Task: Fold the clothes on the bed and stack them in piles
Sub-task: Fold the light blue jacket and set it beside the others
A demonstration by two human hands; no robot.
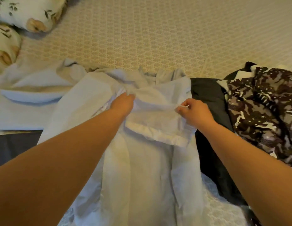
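Pale blue garment (142, 168), lying lengthwise on the bed (158, 38) in front of the person, is held at its bunched upper part by both hands. Left hand (123, 103) has its fingers curled into the fabric; right hand (195, 112) pinches a fold between thumb and fingers. A black garment (207, 98) lies just beside it on the right, touching a dark patterned garment (262, 111). Folded pale clothes (27, 95) lie to the left, with floral pillows (24, 13) beyond them.
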